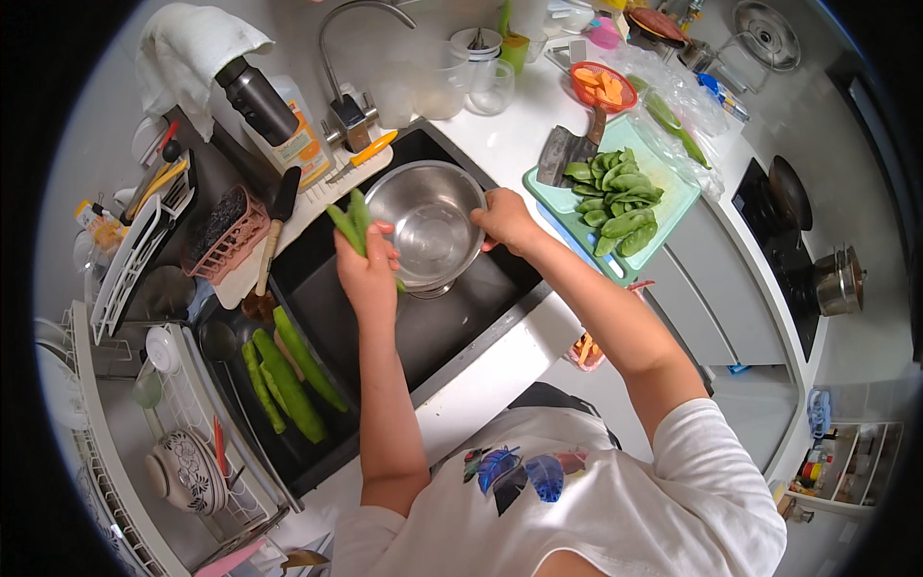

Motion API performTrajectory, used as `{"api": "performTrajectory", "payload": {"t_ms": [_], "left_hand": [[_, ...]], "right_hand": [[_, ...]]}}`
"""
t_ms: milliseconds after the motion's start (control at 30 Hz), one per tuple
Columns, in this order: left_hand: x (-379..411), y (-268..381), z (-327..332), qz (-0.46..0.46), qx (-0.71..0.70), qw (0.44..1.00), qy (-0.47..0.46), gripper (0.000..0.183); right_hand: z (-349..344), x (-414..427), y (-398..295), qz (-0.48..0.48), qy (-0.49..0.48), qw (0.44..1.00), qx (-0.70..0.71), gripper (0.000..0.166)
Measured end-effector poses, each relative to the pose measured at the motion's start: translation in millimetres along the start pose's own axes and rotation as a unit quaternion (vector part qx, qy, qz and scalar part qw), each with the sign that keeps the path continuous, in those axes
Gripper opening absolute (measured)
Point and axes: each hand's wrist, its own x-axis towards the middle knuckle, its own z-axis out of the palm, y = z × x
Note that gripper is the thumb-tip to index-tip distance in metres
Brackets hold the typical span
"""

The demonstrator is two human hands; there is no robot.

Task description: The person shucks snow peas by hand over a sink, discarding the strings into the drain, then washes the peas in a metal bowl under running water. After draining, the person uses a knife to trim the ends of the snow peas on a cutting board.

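My left hand is closed around green pods at the left side of a stainless steel bowl. The rim of that bowl is pinched at its right side by my right hand. The bowl is held over the black sink and tilts a little; I see no food inside it. Right of the sink, sliced green pods lie heaped on a light green cutting board. A cleaver rests on the board's upper left corner, touching the heap.
Long green vegetables lie in the left basin. Behind the sink are a curved faucet and a yellow-handled knife. A red basket holds orange slices. A dish rack stands left, a stove right.
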Motion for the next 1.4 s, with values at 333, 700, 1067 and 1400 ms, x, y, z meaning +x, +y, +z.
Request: {"api": "performTrajectory", "payload": {"t_ms": [333, 700, 1067, 1400], "left_hand": [[10.2, -34.8, -31.0, -0.182, -0.124, 0.975, 0.004, 0.036], [-30.2, -68.2, -27.4, -0.338, -0.024, 0.935, -0.101, 0.021], [-22.7, -98.9, -4.6, 0.016, 0.550, 0.821, -0.152, 0.018], [-25.6, -32.8, 128.2, 0.073, 0.440, 0.880, -0.163, 0.025]], "right_hand": [[37.0, 43.4, 74.7, 0.013, -0.033, 0.959, -0.281, 0.022], [44.0, 105.2, 156.4, 0.129, -0.109, 0.937, -0.306, 0.033], [47.9, 41.1, 94.6, -0.041, -0.100, 0.856, -0.506, 0.017], [-194.7, 11.0, 28.2, -0.439, 0.055, 0.801, -0.404, 0.026]]}}
